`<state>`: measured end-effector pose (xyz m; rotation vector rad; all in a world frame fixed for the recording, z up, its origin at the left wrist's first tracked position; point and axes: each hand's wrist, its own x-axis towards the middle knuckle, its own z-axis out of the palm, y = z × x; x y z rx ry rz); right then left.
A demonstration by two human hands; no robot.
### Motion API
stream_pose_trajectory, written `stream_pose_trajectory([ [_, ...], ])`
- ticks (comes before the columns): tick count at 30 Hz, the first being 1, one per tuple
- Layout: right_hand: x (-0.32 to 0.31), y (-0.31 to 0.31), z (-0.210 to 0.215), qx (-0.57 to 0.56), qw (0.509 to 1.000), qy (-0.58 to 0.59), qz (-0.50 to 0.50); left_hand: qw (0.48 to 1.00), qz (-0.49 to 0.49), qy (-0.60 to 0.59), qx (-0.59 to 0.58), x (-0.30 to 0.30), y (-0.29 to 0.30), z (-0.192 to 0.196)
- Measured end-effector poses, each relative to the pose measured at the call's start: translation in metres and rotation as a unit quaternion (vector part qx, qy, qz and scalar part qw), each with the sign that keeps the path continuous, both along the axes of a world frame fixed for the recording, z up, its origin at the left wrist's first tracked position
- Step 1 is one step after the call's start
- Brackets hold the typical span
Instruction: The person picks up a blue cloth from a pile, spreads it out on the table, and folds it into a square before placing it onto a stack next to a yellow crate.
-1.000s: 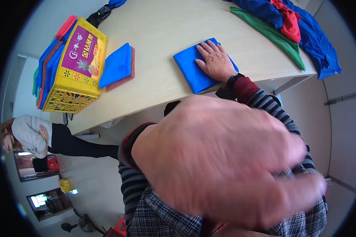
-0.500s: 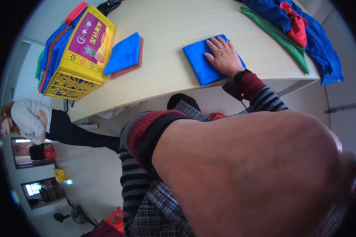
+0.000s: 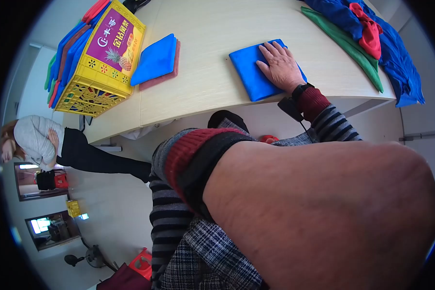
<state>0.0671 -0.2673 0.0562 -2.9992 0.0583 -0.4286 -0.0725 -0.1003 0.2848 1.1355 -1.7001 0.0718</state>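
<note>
On the table, near its front edge, lies a folded blue cloth (image 3: 249,67). My right hand (image 3: 280,67) rests flat on it, palm down, fingers stretched out. My left hand (image 3: 324,208) is raised very close to the camera and fills the lower right of the view. Its back and wrist show, but its fingers are out of sight, so whether it holds anything is hidden. To the left of the cloth under my right hand, another folded blue cloth (image 3: 155,59) lies on top of a folded brown cloth (image 3: 174,72).
A yellow plastic crate (image 3: 95,94) stands at the table's left, with folded cloths (image 3: 72,48) in several colours along its far side. Loose green (image 3: 345,48), red (image 3: 367,36) and blue cloths (image 3: 401,67) lie at the right end. A person (image 3: 41,140) stands at the left with arms folded.
My left hand has shifted slightly to the right and down, still close to the camera. The whole view has moved a little. My right hand stays flat on the blue cloth.
</note>
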Motion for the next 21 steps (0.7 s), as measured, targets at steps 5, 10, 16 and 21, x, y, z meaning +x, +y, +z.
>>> stream_pose_trajectory([
  [5,0.002,-0.001,-0.003,-0.008,1.0,-0.013,0.0,0.999,-0.034,0.0,0.002,-0.002,-0.012,-0.004],
  [10,0.0,-0.002,-0.005,-0.003,1.0,-0.016,-0.003,0.998,-0.064,-0.002,0.007,-0.004,-0.025,-0.008],
  [16,0.002,0.001,-0.002,-0.005,1.0,-0.008,0.001,0.998,-0.064,-0.012,0.014,-0.001,-0.022,-0.006],
  [21,0.0,-0.002,-0.001,-0.011,1.0,-0.003,0.001,0.998,-0.062,-0.02,0.013,0.003,-0.019,-0.005],
])
